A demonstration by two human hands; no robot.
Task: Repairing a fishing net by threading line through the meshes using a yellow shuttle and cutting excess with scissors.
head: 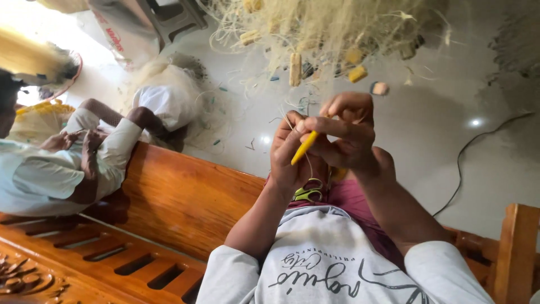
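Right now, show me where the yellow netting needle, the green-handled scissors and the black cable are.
yellow netting needle [304, 147], head view, middle of its shaft between the hands.
green-handled scissors [308, 193], head view, on the handle loops in the lap.
black cable [460, 163], head view, on its bend across the floor.

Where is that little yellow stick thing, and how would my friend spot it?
Start at the long wooden bench, then go to the two hands raised together in the middle of the picture. The yellow stick pokes out between the fingers there, slanting down to the left. It is smooth, solid and bright, unlike the pale tangled netting beyond or the green-handled scissors just below.
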